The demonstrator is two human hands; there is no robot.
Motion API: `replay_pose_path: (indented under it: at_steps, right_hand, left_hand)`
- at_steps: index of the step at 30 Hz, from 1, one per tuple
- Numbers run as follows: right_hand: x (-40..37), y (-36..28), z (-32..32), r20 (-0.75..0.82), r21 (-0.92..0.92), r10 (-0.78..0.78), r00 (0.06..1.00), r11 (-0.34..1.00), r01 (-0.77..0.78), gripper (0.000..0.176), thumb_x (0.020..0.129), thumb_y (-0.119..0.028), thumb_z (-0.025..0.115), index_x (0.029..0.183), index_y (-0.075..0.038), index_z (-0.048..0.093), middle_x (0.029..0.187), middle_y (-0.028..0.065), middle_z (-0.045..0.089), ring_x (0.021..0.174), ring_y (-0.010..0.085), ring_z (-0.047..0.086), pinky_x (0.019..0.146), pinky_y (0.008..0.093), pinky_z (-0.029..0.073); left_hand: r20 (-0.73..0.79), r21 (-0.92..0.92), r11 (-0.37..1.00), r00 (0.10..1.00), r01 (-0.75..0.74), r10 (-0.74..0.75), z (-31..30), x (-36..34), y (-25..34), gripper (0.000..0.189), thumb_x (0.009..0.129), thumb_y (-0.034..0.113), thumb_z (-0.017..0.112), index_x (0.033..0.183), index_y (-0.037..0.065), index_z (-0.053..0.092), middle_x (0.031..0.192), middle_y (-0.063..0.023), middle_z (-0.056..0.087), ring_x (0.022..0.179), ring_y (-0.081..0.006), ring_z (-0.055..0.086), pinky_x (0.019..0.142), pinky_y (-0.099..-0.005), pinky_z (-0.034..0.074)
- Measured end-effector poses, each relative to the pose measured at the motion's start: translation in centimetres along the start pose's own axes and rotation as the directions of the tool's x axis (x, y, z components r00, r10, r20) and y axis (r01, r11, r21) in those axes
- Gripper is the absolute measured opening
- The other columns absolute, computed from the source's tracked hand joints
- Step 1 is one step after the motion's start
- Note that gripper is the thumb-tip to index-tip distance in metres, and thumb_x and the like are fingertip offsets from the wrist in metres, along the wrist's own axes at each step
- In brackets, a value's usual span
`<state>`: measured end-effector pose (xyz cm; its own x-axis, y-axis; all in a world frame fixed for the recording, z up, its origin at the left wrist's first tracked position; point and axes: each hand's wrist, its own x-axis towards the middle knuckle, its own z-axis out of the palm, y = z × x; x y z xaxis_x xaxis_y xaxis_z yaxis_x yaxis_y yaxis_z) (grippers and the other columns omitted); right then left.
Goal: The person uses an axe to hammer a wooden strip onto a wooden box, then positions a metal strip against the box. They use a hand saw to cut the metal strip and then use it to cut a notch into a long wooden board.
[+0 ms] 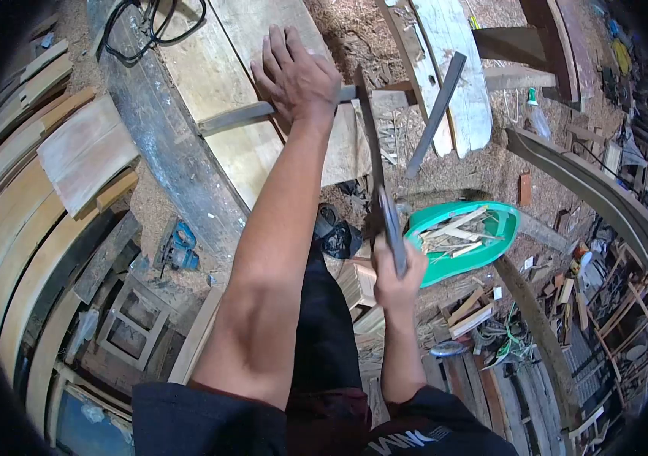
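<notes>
My left hand [297, 80] lies with fingers spread on a narrow wooden strip [236, 117] and the pale boards [210, 68] under it. The strip runs across the boards and reaches past their right edge. In my right hand [400, 277] is the handle of a handsaw [378, 171], my fingers wrapped round it. The long blade points away from me, and its far part is at the strip, just right of my left hand. Whether the teeth touch the wood cannot be made out.
A green tub [506, 220] with wood scraps stands right of the saw. A dark bar [436, 114] leans across whitish planks [464, 76]. Black cable [122, 53] lies at the top left, a blue power tool [182, 247] lower left, stacked boards [84, 156] at far left.
</notes>
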<state>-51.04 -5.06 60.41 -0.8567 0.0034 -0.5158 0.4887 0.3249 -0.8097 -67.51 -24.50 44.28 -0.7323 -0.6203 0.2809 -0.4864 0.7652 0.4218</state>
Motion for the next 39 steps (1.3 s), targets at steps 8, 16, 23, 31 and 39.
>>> replay_pose_path:
  at_steps: [8, 16, 23, 31, 39]
  right_hand:
    - [1.9, -0.8, 1.0, 0.006, -0.100, -0.073, 0.997, 0.992, 0.074, 0.020, 0.088, -0.011, 0.065, 0.072, 0.000, 0.059, 0.056, -0.0007, 0.050, 0.052, 0.0075, 0.047, 0.049, 0.0283, 0.038]
    - [6.5, 2.8, -3.1, -0.010, 0.262, 0.231, 0.973, 0.939, -0.220, 0.027, 0.091, -0.018, 0.064, 0.068, -0.003, 0.057, 0.056, -0.0055, 0.049, 0.049, 0.0045, 0.042, 0.045, 0.0254, 0.030]
    - [4.0, 1.2, -0.2, 0.052, 0.124, 0.088, 0.995, 0.988, -0.094, 0.036, 0.093, -0.025, 0.066, 0.068, -0.003, 0.055, 0.056, -0.0059, 0.042, 0.054, 0.0043, 0.037, 0.048, 0.0275, 0.029]
    - [4.7, 0.7, 0.9, 0.077, 0.072, 0.060, 0.995, 0.995, -0.065, 0.038, 0.094, -0.026, 0.064, 0.066, -0.003, 0.053, 0.056, -0.0050, 0.043, 0.054, 0.0051, 0.037, 0.048, 0.0279, 0.029]
    - [8.0, 1.4, 2.7, 0.021, 0.066, 0.051, 0.998, 0.996, -0.053, 0.037, 0.093, -0.027, 0.064, 0.067, -0.002, 0.056, 0.055, -0.0044, 0.045, 0.053, 0.0060, 0.040, 0.048, 0.0292, 0.031]
  left_hand:
    - [0.020, 0.004, 1.000, 1.000, 0.006, -0.006, -0.6, 0.1, 0.4, 0.058, 0.082, 0.020, 0.050, 0.137, 0.001, 0.047, 0.149, -0.0186, 0.039, 0.141, -0.0328, 0.031, 0.117, -0.0549, 0.011]
    - [0.011, 0.007, 1.000, 1.000, -0.019, 0.019, -0.3, -0.4, 0.3, 0.058, 0.082, 0.020, 0.050, 0.137, 0.001, 0.047, 0.149, -0.0180, 0.040, 0.141, -0.0325, 0.031, 0.118, -0.0527, 0.010]
    - [-0.057, 0.065, 0.997, 0.998, -0.036, 0.039, -0.4, 0.0, 0.2, 0.052, 0.084, 0.021, 0.050, 0.133, 0.004, 0.053, 0.145, -0.0158, 0.046, 0.138, -0.0309, 0.038, 0.116, -0.0503, 0.018]
    - [-0.064, 0.036, 0.999, 0.998, -0.026, 0.028, -0.4, -0.1, 0.2, 0.051, 0.085, 0.021, 0.050, 0.133, 0.004, 0.053, 0.145, -0.0156, 0.046, 0.138, -0.0307, 0.037, 0.116, -0.0506, 0.019]
    - [-0.100, -0.003, 0.999, 0.994, -0.044, 0.043, 0.5, -0.1, -0.2, 0.054, 0.081, 0.024, 0.055, 0.131, 0.003, 0.053, 0.144, -0.0187, 0.045, 0.137, -0.0331, 0.038, 0.114, -0.0548, 0.017]
